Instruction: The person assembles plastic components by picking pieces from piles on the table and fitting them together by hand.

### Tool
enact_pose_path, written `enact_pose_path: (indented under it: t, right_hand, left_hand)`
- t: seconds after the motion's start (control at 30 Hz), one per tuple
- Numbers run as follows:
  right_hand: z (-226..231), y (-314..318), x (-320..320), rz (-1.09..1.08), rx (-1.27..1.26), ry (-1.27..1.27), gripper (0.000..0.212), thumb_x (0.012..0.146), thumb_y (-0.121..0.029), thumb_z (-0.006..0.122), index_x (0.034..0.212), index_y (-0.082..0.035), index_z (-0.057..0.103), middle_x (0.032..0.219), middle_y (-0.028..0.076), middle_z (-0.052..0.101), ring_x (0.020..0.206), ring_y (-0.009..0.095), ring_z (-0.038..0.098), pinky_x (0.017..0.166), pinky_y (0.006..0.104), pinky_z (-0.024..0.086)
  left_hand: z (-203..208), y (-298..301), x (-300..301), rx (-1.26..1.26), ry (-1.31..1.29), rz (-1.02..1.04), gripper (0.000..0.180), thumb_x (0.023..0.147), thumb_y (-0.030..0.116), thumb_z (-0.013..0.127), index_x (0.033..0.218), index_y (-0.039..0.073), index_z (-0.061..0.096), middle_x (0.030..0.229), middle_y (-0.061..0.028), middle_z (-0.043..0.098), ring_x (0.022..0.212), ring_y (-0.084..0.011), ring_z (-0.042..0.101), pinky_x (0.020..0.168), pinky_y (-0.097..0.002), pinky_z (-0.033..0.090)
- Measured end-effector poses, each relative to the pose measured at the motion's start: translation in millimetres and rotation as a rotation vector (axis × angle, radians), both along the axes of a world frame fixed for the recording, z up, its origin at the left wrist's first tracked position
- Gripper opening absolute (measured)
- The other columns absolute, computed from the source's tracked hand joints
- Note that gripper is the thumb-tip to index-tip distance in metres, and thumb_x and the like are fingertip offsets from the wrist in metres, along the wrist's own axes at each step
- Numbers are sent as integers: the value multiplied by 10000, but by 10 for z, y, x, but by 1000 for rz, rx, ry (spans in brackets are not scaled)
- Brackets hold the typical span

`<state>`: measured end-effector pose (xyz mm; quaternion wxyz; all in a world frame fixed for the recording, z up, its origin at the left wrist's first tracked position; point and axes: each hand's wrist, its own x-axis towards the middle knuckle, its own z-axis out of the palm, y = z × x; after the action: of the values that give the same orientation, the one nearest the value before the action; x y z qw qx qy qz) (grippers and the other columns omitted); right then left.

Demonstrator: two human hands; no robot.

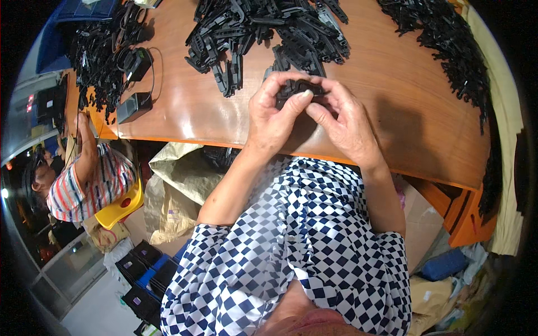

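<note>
Above the table's front edge, both my hands grip one small black plastic part (292, 88) between them. My left hand (274, 109) has its thumb pressed on the part's near side, its fingers curled behind. My right hand (344, 117) pinches the other end with thumb and fingers. The fingers cover much of the part, so its full shape is hidden. Just beyond my hands lies a large heap of long, narrow black plastic parts (269, 33), a few of them grey, loosely piled on the brown wooden table (185, 106).
More black parts (443, 45) lie along the table's right side, others (101, 56) at the left. Two dark boxes (134, 106) with a cable stand near them. A co-worker (92, 185) in a striped shirt sits left, by a yellow stool (120, 207). An open sack (174, 190) stands below the edge.
</note>
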<state>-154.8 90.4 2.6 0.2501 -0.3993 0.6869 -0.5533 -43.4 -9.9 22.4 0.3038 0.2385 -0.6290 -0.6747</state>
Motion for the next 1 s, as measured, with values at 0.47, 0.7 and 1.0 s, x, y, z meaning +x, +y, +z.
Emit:
enact_pose_path:
  t: [0.47,0.7,1.0]
  right_hand:
    - [133,100,136,-19,-109,-240,207,798,-115,713,888,16,579,789,123,630,637,167,606,567,303,484]
    - [205,156,153,-161,-62,-90,311,764,-99,735,1000,-5,556,964,151,653,817,276,662,683,342,530]
    - [144,83,229,-135,-123,2,353,715,-116,774,989,-15,575,968,130,659,843,277,666,706,343,539]
  left_hand:
    - [70,29,-1,266,45,-112,209,860,121,645,1032,25,574,1000,-88,653,869,-110,586,809,-262,474]
    - [-8,-48,-41,686,312,-405,220,927,156,566,1105,29,541,1081,-125,626,873,-129,592,727,-243,489]
    - [-135,11,23,613,339,-270,255,914,169,589,1118,23,540,1107,-152,626,792,-109,585,642,-199,461]
